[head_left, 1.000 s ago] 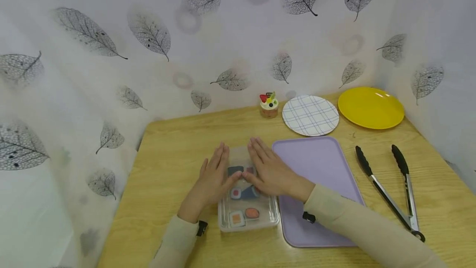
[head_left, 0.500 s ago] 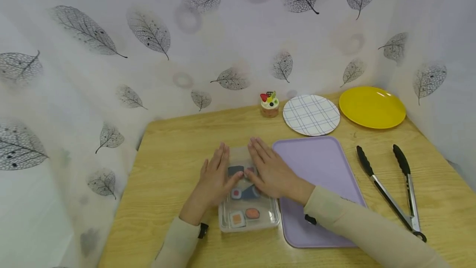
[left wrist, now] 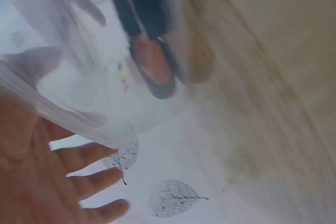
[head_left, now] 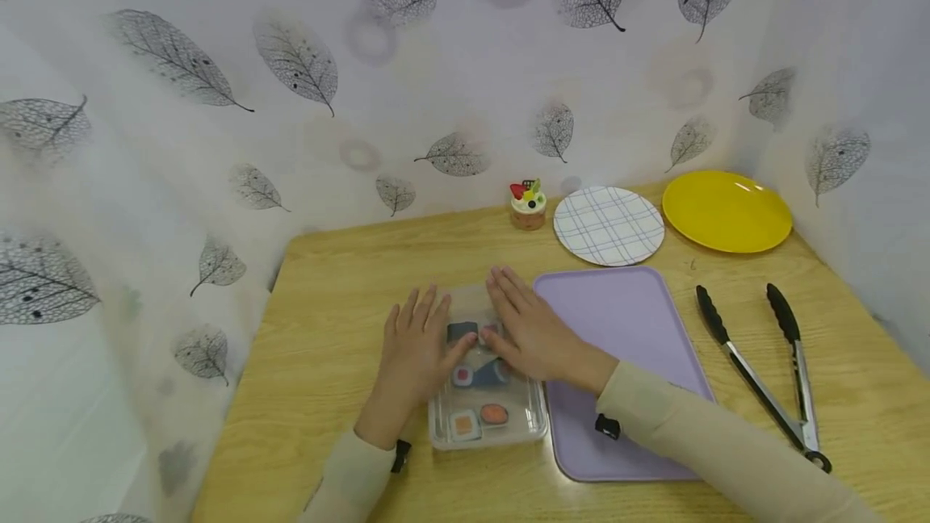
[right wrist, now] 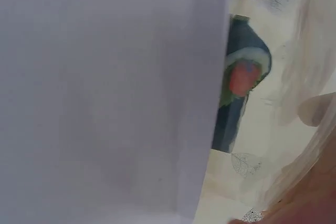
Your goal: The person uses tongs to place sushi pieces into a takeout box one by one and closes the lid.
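A clear plastic box (head_left: 484, 432) with a lid lies on the table, several toy sushi pieces (head_left: 488, 374) showing through it. My left hand (head_left: 410, 352) is at the box's left side, its fingers straight and slightly spread, the thumb over the lid. From the other side my right hand (head_left: 538, 337) lies over the far right part of the box, fingers straight and together. The left wrist view shows the left fingers (left wrist: 92, 179) beside the clear wall, curled round nothing. Part of the right hand (right wrist: 310, 192) appears at the right wrist view's corner. The palms hide some of the box.
A lilac tray (head_left: 625, 450) lies right of the box, under the right forearm. Further right are spread metal tongs (head_left: 763, 386) with black tips. Along the back stand a toy cupcake (head_left: 528, 207), a white checked plate (head_left: 609, 226) and a yellow plate (head_left: 726, 211).
The left fingers have spread apart and shifted slightly to the left. My right hand stays over the box, which has hardly moved.
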### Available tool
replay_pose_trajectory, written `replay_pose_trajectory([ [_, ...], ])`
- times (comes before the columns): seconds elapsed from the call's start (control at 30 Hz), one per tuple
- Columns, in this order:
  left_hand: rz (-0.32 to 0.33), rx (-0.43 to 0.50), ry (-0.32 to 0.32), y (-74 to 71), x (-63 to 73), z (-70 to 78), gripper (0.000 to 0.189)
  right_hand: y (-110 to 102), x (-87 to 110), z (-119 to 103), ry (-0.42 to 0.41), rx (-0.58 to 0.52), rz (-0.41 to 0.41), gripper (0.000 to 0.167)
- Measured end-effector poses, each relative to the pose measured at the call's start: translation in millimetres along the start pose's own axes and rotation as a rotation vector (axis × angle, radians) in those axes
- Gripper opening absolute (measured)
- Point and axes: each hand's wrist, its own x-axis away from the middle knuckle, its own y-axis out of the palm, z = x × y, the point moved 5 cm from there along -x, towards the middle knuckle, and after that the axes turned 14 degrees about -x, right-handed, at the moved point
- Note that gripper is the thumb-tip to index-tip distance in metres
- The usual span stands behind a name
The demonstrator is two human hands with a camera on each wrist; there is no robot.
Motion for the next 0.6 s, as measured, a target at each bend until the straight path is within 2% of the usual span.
replay_pose_trajectory([
  [0.1, 0.207, -0.067, 0.019, -14.1, 7.0, 1.1, 0.054, -4, 1.7, -6, -0.008, -0.026, 0.035, 0.073],
  [0.17, 0.350, -0.072, 0.024, -22.7, 13.0, 3.0, 0.036, -10, 7.4, -14, -0.021, -0.029, 0.059, 0.069],
  [0.2, 0.404, -0.059, 0.027, -25.7, 16.6, 3.9, 0.030, -12, 11.6, -20, -0.040, -0.018, 0.069, 0.067],
  [0.23, 0.425, -0.036, 0.028, -27.7, 20.7, 4.7, 0.026, -12, 16.8, -26, -0.055, -0.011, 0.070, 0.065],
  [0.27, 0.431, -0.010, 0.033, -29.3, 25.5, 6.2, 0.025, -11, 22.7, -32, -0.071, 0.000, 0.062, 0.063],
  [0.33, 0.401, 0.036, 0.062, -30.0, 36.0, 12.1, 0.029, -7, 36.0, -42, -0.095, 0.023, 0.025, 0.060],
  [0.5, 0.232, 0.069, 0.149, -26.0, 61.0, 35.2, 0.051, 6, 62.2, -55, -0.094, 0.086, -0.071, 0.061],
  [0.6, 0.145, 0.080, 0.142, -21.1, 68.9, 43.0, 0.058, 11, 68.4, -54, -0.070, 0.109, -0.087, 0.062],
])
